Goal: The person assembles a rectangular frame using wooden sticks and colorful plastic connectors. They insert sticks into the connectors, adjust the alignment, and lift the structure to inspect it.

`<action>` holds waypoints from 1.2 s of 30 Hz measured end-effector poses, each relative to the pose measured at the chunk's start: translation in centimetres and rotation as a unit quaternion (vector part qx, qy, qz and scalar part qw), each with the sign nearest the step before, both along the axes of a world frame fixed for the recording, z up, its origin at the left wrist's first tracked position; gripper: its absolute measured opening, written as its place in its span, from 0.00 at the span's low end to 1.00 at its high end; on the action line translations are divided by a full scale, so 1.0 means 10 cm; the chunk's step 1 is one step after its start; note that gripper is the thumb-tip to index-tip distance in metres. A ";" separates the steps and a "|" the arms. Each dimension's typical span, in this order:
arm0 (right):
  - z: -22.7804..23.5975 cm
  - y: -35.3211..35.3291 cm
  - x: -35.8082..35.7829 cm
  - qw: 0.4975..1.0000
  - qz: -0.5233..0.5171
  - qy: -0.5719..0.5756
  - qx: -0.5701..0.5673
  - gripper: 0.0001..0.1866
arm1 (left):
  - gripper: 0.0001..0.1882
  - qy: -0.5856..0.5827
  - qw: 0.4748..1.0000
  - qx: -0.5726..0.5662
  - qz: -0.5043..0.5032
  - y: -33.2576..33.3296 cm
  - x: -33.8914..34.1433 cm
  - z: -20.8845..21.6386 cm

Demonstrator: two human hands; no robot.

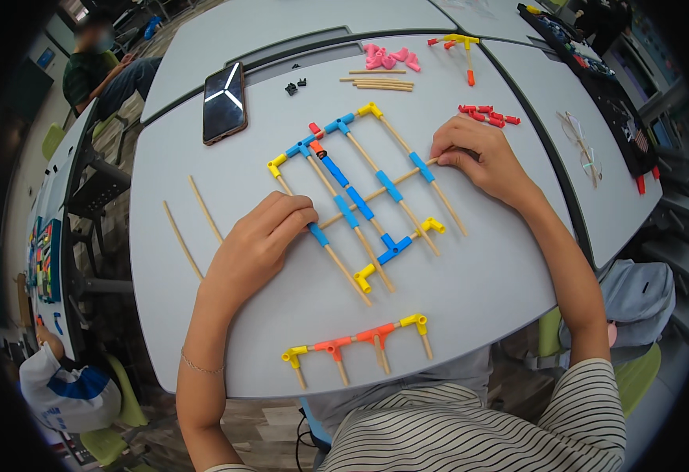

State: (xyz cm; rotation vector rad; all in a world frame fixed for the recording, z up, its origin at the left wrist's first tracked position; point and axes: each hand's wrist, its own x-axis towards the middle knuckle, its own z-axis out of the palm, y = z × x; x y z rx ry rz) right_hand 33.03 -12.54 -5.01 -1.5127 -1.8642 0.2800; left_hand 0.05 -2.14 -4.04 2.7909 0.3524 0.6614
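On the white table before me lies a frame of wooden dowels joined by blue, yellow and orange plastic connectors (389, 186). My right hand (482, 157) pinches the right end of a dowel that runs crosswise through the frame. At the frame's left side, my left hand (269, 240) has its fingers closed on a blue connector (317, 234) on the leftmost long dowel. A blue T-shaped piece with yellow elbows (395, 248) sits at the frame's near end. Closer to me rests a separate row of dowels with orange and yellow connectors (356, 343).
A phone (225, 102), small black parts (295, 86), pink connectors (391, 57), loose dowels (380, 81) and red connectors (489, 116) lie toward the far side. Two dowels (189, 224) are at left. Glasses (581, 148) and a black case (596, 86) occupy the right table. Other people sit at left.
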 end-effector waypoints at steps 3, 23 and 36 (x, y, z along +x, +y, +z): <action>0.02 -0.01 -0.01 0.999 -0.002 0.029 -0.017 0.03 | 0.13 -0.011 1.000 0.011 0.003 -0.01 -0.01 0.00; 0.04 -0.04 -0.04 0.984 -0.003 0.111 -0.140 0.06 | 0.10 0.003 0.997 0.074 -0.027 -0.04 0.00 0.00; 0.09 -0.06 -0.02 0.987 -0.019 0.094 -0.130 0.05 | 0.11 -0.012 0.998 0.055 -0.016 -0.01 -0.05 0.02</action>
